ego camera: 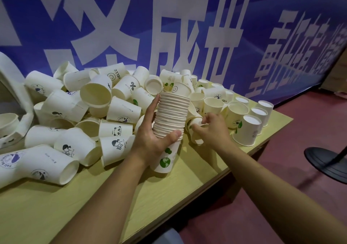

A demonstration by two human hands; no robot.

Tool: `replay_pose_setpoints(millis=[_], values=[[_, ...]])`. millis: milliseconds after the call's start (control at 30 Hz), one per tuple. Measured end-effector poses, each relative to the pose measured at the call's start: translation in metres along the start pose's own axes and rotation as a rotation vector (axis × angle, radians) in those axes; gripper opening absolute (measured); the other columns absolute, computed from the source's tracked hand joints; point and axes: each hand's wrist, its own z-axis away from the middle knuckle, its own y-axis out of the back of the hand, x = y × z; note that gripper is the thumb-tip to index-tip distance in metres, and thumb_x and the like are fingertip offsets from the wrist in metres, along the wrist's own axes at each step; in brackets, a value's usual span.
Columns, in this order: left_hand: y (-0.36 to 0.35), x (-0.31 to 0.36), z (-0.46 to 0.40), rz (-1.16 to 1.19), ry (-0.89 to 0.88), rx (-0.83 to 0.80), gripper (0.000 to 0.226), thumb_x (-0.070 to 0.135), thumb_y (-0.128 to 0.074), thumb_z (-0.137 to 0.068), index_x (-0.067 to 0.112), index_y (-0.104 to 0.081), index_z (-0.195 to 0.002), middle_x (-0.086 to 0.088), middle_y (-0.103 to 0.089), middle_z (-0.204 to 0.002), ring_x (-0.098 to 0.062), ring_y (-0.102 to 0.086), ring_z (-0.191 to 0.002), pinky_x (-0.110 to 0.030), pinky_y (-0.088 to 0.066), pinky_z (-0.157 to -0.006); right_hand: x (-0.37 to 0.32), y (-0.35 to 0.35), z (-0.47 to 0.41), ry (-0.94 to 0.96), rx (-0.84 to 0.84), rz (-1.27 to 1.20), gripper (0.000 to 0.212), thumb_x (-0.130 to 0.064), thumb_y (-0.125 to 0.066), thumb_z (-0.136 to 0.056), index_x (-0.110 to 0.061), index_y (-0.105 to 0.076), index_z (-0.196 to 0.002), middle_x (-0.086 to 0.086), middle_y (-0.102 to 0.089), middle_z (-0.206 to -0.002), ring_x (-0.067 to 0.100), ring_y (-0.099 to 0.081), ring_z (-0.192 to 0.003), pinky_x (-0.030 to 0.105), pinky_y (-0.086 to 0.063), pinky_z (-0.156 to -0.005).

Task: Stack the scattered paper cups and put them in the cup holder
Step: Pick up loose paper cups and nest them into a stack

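Left hand [155, 136] grips the tall nested stack of white paper cups [170, 120]; right hand [212, 127] pinches a loose white paper cup [195, 125] on the yellow-green wooden table [56, 206].

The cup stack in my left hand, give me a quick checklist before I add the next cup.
1. Left hand grips the cup stack firmly: ok.
2. Stack nested straight: ok, slight lean only.
3. Right hand has the next loose cup: ok, fingers curl round it.
4. Top cup of the stack, the smiley cup, opens upward to take another: cannot tell, its mouth is not visible.
5. Table edge clear of the stack: ok.
6. Cup holder within reach: cannot tell.
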Motion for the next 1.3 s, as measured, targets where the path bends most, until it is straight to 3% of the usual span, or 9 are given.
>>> replay_pose_setpoints(millis=[167,267,400,567,700,833,1000,1133,1300], values=[[0.0,0.002,0.0,0.012,0.003,-0.012,0.104,0.054,-0.074,-0.068,0.05,-0.017,-0.154,0.009,-0.053,-0.136,-0.005,-0.065,-0.107,-0.026,-0.059,-0.081,0.006,0.033,0.015,-0.008,-0.231,0.169,0.029,-0.031,-0.077,-0.077,-0.021,-0.052,-0.087,0.004,-0.053,-0.109,0.022,-0.057,-0.093,0.042,-0.057,-0.085],[-0.003,0.004,0.002,0.019,-0.007,-0.016,0.103,0.053,-0.075,-0.067,0.05,-0.018,-0.153,0.013,-0.054,-0.133,-0.005,-0.065,-0.106,-0.024,-0.058,-0.079,0.006,0.055,0.023,0.003,-0.361,0.259,0.042,-0.03,-0.079,-0.079,-0.025,-0.049,-0.109,-0.001,-0.045,-0.128,0.017,-0.054,-0.102,0.028,-0.05,-0.082],[-0.005,0.006,0.004,-0.018,-0.017,-0.04,0.103,0.055,-0.074,-0.067,0.049,-0.019,-0.154,0.022,-0.05,-0.134,0.0,-0.064,-0.106,-0.023,-0.058,-0.08,0.002,0.068,0.021,-0.055,-0.541,0.241,0.082,-0.029,-0.077,-0.084,-0.034,-0.029,-0.149,0.006,-0.043,-0.15,0.021,-0.054,-0.121,0.032,-0.05,-0.095],[-0.004,0.006,0.004,-0.031,-0.016,-0.052,0.103,0.055,-0.074,-0.068,0.049,-0.018,-0.155,0.038,-0.051,-0.128,0.001,-0.063,-0.107,-0.023,-0.058,-0.083,0.004,0.062,0.014,-0.124,-0.665,0.248,0.077,-0.035,-0.069,-0.09,-0.039,-0.024,-0.153,0.008,-0.046,-0.149,0.024,-0.051,-0.122,0.039,-0.045,-0.103],[-0.004,0.009,0.005,-0.008,-0.031,-0.057,0.098,0.051,-0.076,-0.068,0.058,-0.021,-0.15,0.019,-0.056,-0.134,-0.007,-0.066,-0.109,-0.033,-0.058,-0.089,0.002,0.072,0.008,-0.077,-0.429,-0.057,0.079,-0.026,-0.07,-0.09,-0.037,-0.024,-0.153,0.01,-0.055,-0.136,0.026,-0.068,-0.103,0.048,-0.055,-0.095],[-0.009,0.013,0.006,-0.009,-0.033,-0.11,0.098,0.052,-0.075,-0.07,0.057,-0.019,-0.15,0.009,-0.056,-0.135,-0.007,-0.066,-0.107,-0.024,-0.057,-0.084,-0.024,0.092,0.01,0.06,-0.133,-0.419,0.084,-0.015,-0.07,-0.09,-0.04,-0.021,-0.153,0.002,-0.045,-0.137,0.021,-0.065,-0.103,0.031,-0.061,-0.068],[-0.016,0.02,0.011,0.031,-0.003,-0.131,0.105,0.049,-0.076,-0.068,0.048,-0.019,-0.155,0.006,-0.059,-0.13,-0.011,-0.068,-0.105,-0.029,-0.058,-0.083,-0.056,0.092,0.011,0.269,0.118,-0.409,0.063,-0.021,-0.075,-0.087,-0.027,-0.044,-0.141,-0.002,-0.048,-0.141,0.017,-0.055,-0.117,0.019,-0.055,-0.07],[-0.006,0.033,0.021,0.035,-0.011,-0.1,0.104,0.049,-0.077,-0.068,0.05,-0.02,-0.154,0.01,-0.06,-0.129,-0.014,-0.067,-0.109,-0.035,-0.059,-0.087,-0.084,0.084,0.017,0.374,0.168,-0.514,0.06,-0.017,-0.076,-0.085,-0.03,-0.036,-0.128,0.005,-0.049,-0.127,0.02,-0.061,-0.109,0.035,-0.06,-0.088],[0.034,0.052,0.045,-0.02,0.0,-0.058,0.103,0.045,-0.077,-0.069,0.044,-0.02,-0.155,0.008,-0.058,-0.133,-0.013,-0.066,-0.112,-0.026,-0.058,-0.082,-0.123,0.056,0.04,0.474,-0.028,-0.683,0.036,-0.014,-0.072,-0.088,-0.028,-0.05,-0.113,-0.001,-0.05,-0.12,0.021,-0.065,-0.102,0.028,-0.06,-0.075]])
